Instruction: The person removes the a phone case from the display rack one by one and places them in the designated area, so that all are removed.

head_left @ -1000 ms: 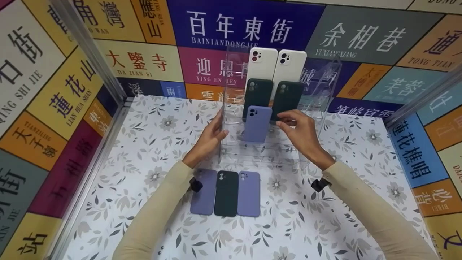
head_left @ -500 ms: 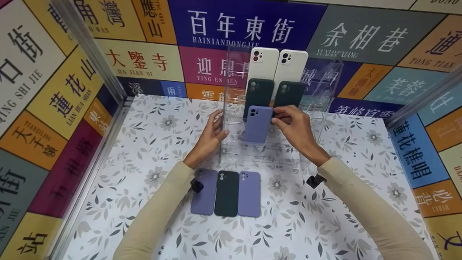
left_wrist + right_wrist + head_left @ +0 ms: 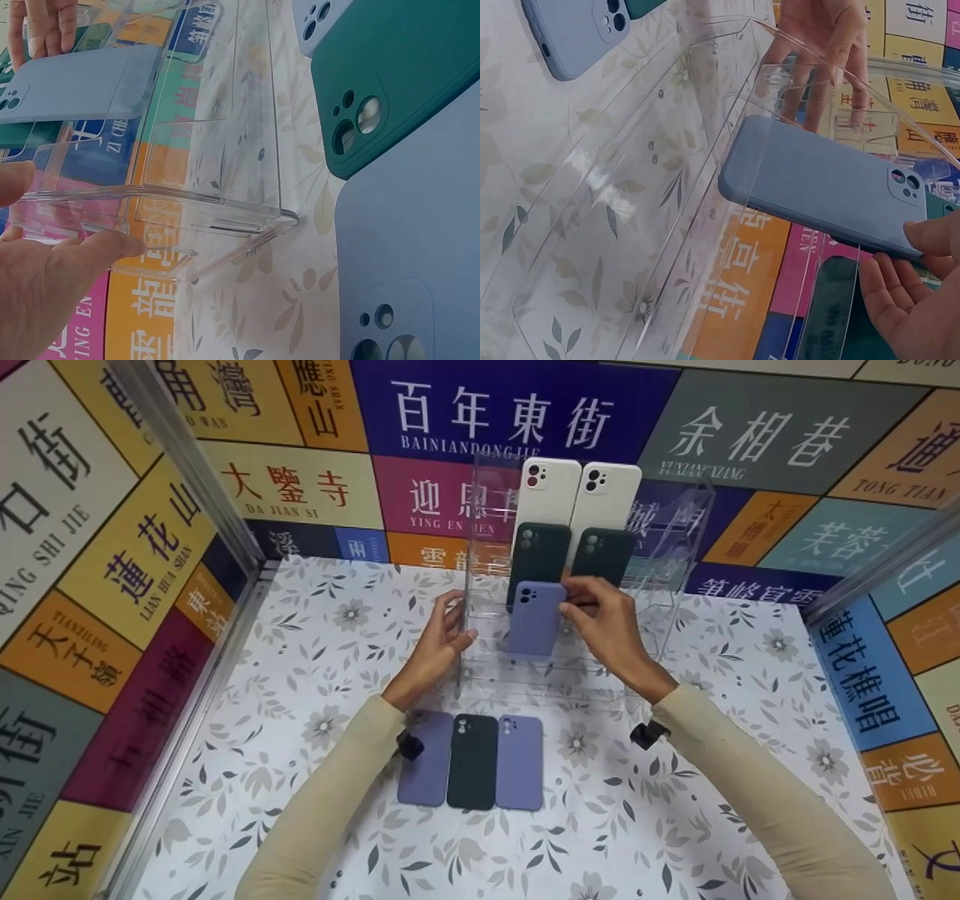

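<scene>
A lavender phone case stands in the front tier of a clear acrylic display rack. My right hand pinches its upper right corner between thumb and fingers. In the right wrist view, the case slants with its camera-hole end at my fingers. At the rack's left side, my left hand rests extended fingers and thumb against the clear side panel. Behind the lavender case are two dark green phone cases, with two white phone cases above them on the back tier.
In front of the rack, two lavender phone cases lie flat on the flowered tabletop, with a dark green phone case between them. Panels with printed Chinese text enclose the back and sides.
My right hand has moved left from beside the right green case to the front lavender case and now pinches its corner. My left hand stays at the rack's side.
</scene>
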The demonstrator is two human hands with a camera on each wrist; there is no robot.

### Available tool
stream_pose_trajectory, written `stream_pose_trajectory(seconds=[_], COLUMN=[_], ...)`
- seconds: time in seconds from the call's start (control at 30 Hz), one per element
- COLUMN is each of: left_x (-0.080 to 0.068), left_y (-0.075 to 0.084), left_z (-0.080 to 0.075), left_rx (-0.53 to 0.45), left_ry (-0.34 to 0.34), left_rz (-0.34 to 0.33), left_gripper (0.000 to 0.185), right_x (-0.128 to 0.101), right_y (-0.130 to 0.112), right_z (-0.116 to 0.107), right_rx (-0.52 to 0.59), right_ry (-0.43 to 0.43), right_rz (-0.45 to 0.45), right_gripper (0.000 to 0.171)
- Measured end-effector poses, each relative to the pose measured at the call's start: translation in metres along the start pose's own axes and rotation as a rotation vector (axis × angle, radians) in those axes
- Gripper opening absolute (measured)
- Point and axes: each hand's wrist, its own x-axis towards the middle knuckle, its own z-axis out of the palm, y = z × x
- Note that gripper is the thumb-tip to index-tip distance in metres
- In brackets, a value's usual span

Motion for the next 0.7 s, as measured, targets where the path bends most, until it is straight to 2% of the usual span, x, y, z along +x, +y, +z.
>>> stream_pose_trajectory(seconds=[0.23,0.53,0.7], left_x=[-0.001,0.000,0.000], left_y=[0.000,0.000,-0.001], left_z=[0.000,0.000,0.000], left_rx=[-0.025,-0.013,-0.004], left_ry=[0.002,0.009,0.010], left_rz=[-0.009,-0.011,-0.016], left_gripper=[0.068,0.065,0.064], right_x=[-0.002,-0.006,-0.012], right_y=[-0.001,-0.008,-0.010], right_z=[0.003,-0.011,-0.022], right_rx=[0.052,0.026,0.038], right_ry=[0.058,0.132,0.145], right_rz=[-0.003,-0.054,-0.085], right_gripper=[0.018,0.017,0.018])
